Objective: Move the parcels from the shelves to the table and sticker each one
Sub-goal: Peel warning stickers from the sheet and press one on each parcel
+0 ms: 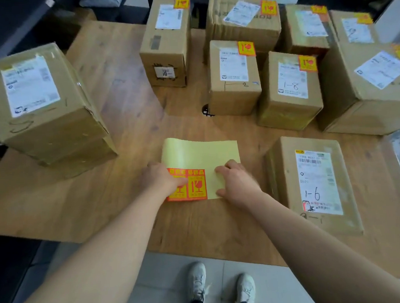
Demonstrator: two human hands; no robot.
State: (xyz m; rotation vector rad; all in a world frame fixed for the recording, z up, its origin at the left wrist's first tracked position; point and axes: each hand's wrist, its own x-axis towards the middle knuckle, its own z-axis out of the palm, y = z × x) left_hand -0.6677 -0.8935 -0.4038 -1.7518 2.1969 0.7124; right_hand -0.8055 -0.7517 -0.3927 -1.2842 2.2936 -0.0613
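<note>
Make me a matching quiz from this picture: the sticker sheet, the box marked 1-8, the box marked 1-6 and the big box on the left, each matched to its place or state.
Things:
1. sticker sheet
2. box marked 1-8
3. box marked 1-6
4. big left box

Places or states:
a. fragile sticker at its top corner
b. farthest left, no such sticker
c. left hand and right hand rest on it
d. just right of the right hand, no such sticker

Pairs: 1-c, 2-a, 3-d, 4-b
</note>
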